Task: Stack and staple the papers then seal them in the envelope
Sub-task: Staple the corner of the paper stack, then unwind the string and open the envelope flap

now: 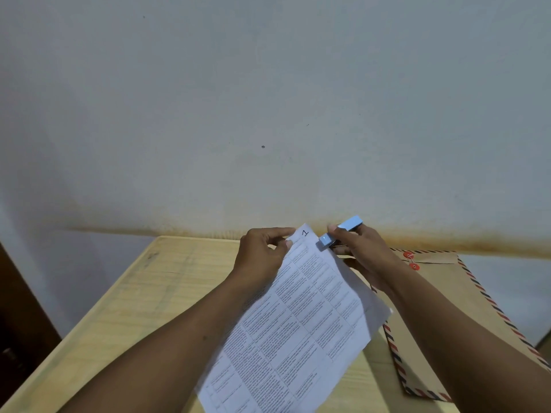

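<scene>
Entry: papers [298,317], printed in columns, marked "1" at the top corner. Held slanted above the table [134,293], lower end toward the camera.

Grip, left: pinched just below the top corner by the left hand [262,257], thumb and curled fingertips closed on the upper left edge.

Grip, right: blue stapler [340,231] clasped in the right hand [363,251], thumb on top, fingers wrapped beneath. Front end set over the right edge of that same corner (rear end pointing up and away); pressed down or not, cannot tell.

Also listed: brown envelope [447,293], striped border, two red string buttons, flat on the table at right, left edge hidden behind papers and forearm. Behind all: pale wall [268,114].
</scene>
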